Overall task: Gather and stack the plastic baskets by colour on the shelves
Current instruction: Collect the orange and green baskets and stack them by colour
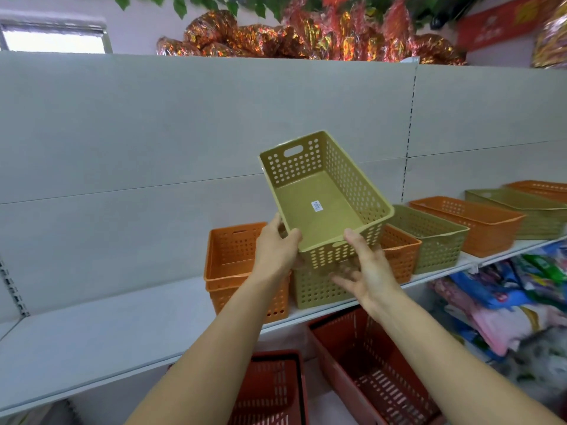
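Observation:
I hold an olive-green perforated basket (319,207) tilted in the air above the white shelf (92,335), with a small label on its floor. My left hand (276,246) grips its near left corner. My right hand (368,271) has its thumb over the near rim and its blurred fingers spread on the outer wall. Directly beneath stands another green basket (316,289). To its left sits a stack of orange baskets (233,262). Rightward along the shelf stand an orange basket (399,256), a green one (435,237), an orange one (478,222), a green one (527,213) and an orange one (543,188).
Two red shopping baskets (368,372) (273,391) sit on the level below the shelf. Packaged colourful goods (506,302) fill the lower right. The shelf's left part is bare white board. Foil decorations (306,38) lie on top of the back panel.

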